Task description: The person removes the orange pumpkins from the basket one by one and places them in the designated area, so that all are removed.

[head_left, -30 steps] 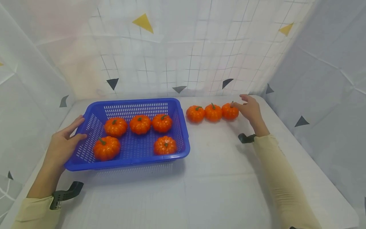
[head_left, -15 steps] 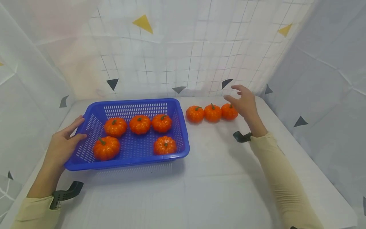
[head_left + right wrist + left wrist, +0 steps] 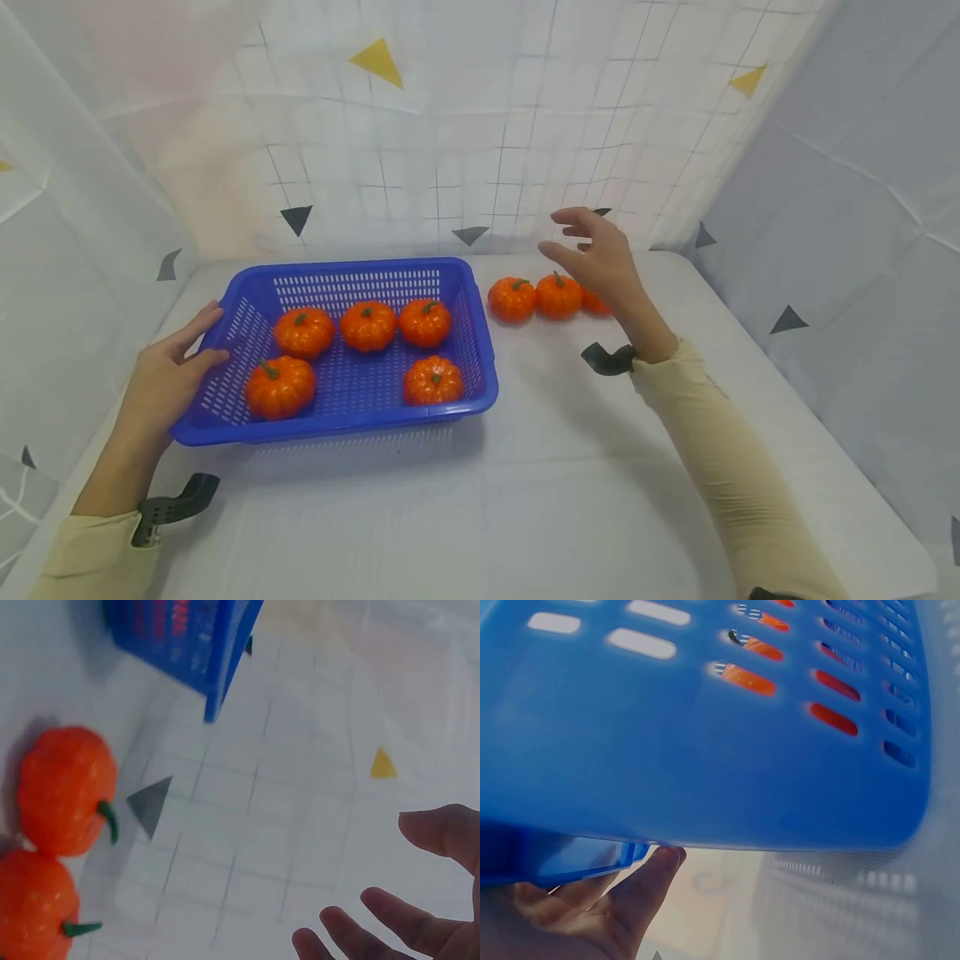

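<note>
Blue perforated basket [image 3: 330, 426] on table [image 3: 555, 500], five glossy orange pumpkins [image 3: 368, 326] with green stems inside; three more pumpkins [image 3: 559, 297] in row just right, rightmost partly hidden.

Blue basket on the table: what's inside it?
Five orange pumpkins with green stems: three toward the back, two at the front. The floor of the blue basket shows between them, but the spots beneath them are covered.

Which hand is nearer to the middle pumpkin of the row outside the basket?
Right. The right hand hovers close by, slightly to the right of the middle pumpkin; the left hand is farther, at the left end of the blue basket.
</note>
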The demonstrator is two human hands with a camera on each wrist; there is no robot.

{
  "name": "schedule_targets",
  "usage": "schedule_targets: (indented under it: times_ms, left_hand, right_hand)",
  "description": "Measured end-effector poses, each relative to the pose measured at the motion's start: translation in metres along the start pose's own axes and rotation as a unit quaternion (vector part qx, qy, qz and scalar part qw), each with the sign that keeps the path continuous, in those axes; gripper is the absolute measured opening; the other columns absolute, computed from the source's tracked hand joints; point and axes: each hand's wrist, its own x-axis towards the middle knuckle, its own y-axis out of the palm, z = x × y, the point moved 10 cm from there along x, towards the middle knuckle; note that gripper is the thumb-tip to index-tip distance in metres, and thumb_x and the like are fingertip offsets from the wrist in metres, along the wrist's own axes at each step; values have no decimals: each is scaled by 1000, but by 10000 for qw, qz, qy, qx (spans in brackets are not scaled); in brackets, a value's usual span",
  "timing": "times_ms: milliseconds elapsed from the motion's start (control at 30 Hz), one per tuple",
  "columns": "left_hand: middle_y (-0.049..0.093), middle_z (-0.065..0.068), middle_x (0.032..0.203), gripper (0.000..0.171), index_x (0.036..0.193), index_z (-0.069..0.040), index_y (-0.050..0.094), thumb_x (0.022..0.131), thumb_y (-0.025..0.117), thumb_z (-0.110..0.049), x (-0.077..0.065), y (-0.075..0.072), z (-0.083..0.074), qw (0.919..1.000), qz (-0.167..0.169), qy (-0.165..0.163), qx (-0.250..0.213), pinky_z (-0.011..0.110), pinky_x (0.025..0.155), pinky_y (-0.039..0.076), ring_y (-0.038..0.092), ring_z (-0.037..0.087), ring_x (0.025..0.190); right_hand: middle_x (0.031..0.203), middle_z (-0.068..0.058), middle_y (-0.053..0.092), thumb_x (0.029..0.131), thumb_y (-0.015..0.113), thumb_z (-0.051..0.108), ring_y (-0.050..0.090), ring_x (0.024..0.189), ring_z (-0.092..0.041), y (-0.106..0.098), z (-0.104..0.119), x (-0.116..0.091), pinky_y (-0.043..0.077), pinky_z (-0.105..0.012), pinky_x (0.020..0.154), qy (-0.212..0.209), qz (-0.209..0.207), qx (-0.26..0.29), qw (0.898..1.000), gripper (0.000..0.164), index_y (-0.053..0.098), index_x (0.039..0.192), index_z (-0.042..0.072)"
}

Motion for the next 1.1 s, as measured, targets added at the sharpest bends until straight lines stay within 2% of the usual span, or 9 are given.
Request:
schedule_targets:
  times_ms: [233, 467, 767, 1100]
  left_hand:
    - [23, -2, 170, 60, 164, -19, 30, 109, 53, -26, 0, 1, 0, 10000, 29, -41, -4, 65, 113, 29, 21, 44, 152]
    - [23, -1, 170, 60, 164, -19, 29, 110, 52, -25, 0, 0, -1, 10000, 34, -44, 70, 66, 110, 33, 25, 48, 150]
    - [23, -2, 170, 60, 164, -19, 29, 110, 52, -25, 0, 0, 0, 10000, 49, -49, 63, 65, 109, 35, 27, 49, 148]
    - [23, 0, 170, 60, 164, -18, 29, 110, 52, -24, 0, 0, -1, 9999, 36, -7, 102, 64, 111, 33, 28, 49, 148]
  right_hand:
    - [136, -8, 64, 96, 75, 25, 58, 127, -27, 21, 43, -7, 48, -48, 108, -604, 273, 199, 9976, 47, 63, 137, 8]
    - [136, -7, 65, 95, 75, 25, 60, 126, -26, 42, 74, -10, 49, -46, 107, -938, 655, 386, 9927, 48, 63, 138, 7]
    - [134, -4, 66, 95, 76, 23, 61, 122, -20, 68, 94, -15, 50, -40, 105, -1064, 1122, 588, 9862, 46, 63, 138, 9]
    - [134, -7, 66, 95, 77, 21, 63, 121, -20, 91, 126, -19, 52, -38, 103, -1581, 1542, 666, 9730, 48, 63, 137, 5]
